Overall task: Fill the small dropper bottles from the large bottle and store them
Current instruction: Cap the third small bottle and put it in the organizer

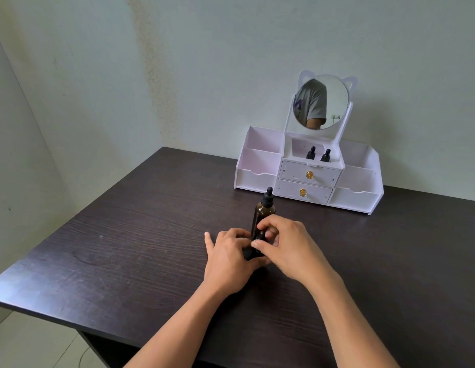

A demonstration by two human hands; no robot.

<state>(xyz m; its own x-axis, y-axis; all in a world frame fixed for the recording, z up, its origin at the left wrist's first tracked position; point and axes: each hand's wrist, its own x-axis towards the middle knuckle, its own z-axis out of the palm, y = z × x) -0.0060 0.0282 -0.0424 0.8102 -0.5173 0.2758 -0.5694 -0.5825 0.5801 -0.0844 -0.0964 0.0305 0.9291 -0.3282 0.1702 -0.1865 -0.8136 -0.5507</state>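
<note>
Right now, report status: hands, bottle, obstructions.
Left hand holds small dropper bottle; right hand pinches its cap. Large bottle upright, capped, directly behind. Two stored bottles in organizer.

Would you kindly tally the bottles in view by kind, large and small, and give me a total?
Large amber bottle: 1
Small dropper bottles: 3, two in the organizer, one held by the left hand and right hand
Total: 4

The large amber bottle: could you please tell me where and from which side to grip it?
Take the large bottle round its straight body under the shoulder, probably level from the left: it stands upright, the narrow dropper cap offers little hold, and the left hand and right hand hide its lower part.
</note>
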